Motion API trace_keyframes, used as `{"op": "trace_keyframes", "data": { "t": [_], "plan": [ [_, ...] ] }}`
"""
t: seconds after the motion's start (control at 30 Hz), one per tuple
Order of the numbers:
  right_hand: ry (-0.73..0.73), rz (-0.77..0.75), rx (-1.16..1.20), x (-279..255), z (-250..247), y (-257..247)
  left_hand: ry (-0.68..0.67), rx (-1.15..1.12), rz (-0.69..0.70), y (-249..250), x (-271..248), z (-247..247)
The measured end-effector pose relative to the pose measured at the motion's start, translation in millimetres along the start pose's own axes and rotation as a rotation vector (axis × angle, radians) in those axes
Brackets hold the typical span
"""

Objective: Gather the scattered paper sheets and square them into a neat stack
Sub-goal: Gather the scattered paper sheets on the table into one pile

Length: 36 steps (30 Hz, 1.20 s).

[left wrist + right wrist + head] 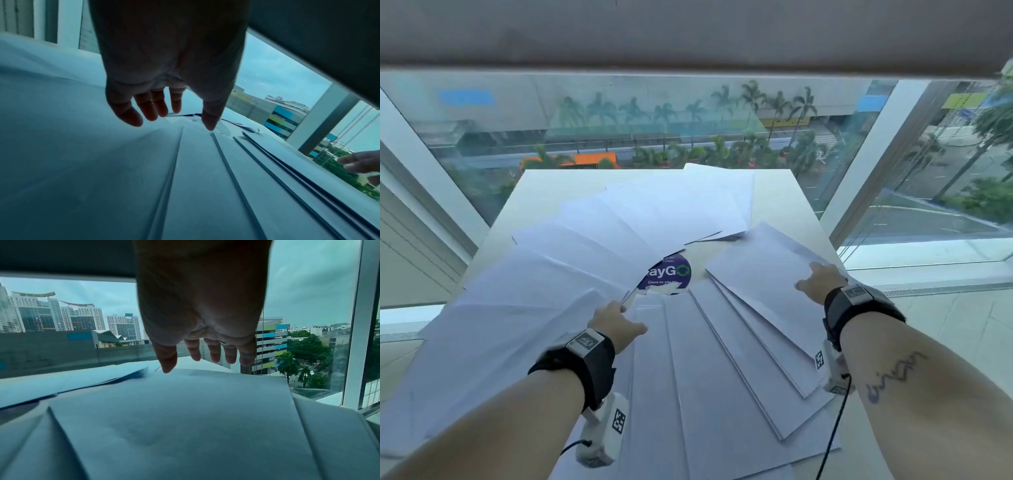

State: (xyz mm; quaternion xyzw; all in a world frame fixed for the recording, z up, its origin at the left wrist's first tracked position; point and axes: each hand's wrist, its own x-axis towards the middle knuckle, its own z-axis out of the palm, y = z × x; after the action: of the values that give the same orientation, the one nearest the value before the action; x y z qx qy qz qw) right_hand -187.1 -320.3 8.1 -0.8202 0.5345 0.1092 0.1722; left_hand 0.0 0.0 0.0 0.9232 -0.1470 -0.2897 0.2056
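My left hand (pixel 616 323) and right hand (pixel 820 281) hang spread and loose above the sheets (pixel 722 377), gripping nothing.

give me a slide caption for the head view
Both hands, left hand and right hand, reach over white paper sheets fanned in a ring around a purple sticker.

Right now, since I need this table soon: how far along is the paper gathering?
Barely begun. The paper sheets lie fanned in a ring around a purple sticker. The left hand and right hand are open over them. All gathering and squaring remains.
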Motion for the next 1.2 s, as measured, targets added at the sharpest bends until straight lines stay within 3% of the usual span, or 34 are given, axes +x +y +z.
{"op": "trace_keyframes", "data": {
  "t": [0.23,0.87,1.2],
  "plan": [
    [0.000,-0.005,-0.068,34.8,-3.8,10.8,-0.062,0.034,-0.125,-3.6,8.0,3.8],
    [-0.070,-0.013,0.003,53.9,11.5,44.3,-0.011,0.136,-0.108,0.1,9.3,7.0],
    [-0.076,0.056,-0.021,48.8,-0.5,46.0,-0.054,-0.082,-0.070,-8.1,0.0,4.7]
  ]
}}
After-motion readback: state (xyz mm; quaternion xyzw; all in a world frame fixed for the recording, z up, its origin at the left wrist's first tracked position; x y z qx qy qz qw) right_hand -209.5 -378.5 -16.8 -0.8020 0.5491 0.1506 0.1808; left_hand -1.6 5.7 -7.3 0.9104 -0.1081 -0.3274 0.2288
